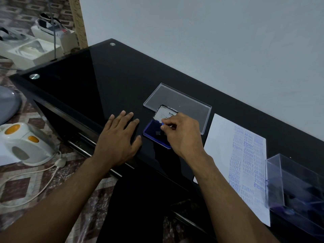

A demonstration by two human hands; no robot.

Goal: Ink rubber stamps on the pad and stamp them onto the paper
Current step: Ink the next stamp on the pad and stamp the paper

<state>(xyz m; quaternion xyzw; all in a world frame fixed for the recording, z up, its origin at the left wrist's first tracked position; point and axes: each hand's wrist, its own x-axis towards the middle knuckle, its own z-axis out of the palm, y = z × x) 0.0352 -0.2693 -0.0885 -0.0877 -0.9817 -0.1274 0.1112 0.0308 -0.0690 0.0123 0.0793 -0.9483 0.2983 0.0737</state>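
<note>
My right hand [182, 135] pinches what seems a small, light, rigid blue-handled rubber stamp [162, 124] by its top over the open blue ink pad [154, 134]; my left hand [119, 137] rests flat on the glossy black worktop [87, 81].

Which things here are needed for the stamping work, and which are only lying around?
For the job:
- ink pad, open, with its lid raised
- small stamp, pinched by the right hand over the pad
- paper, already covered with blue prints
- clear box at the right, dark things inside

Lying about:
- flat clear cover
- white kettle on the floor
- left hand rests on the table
</note>
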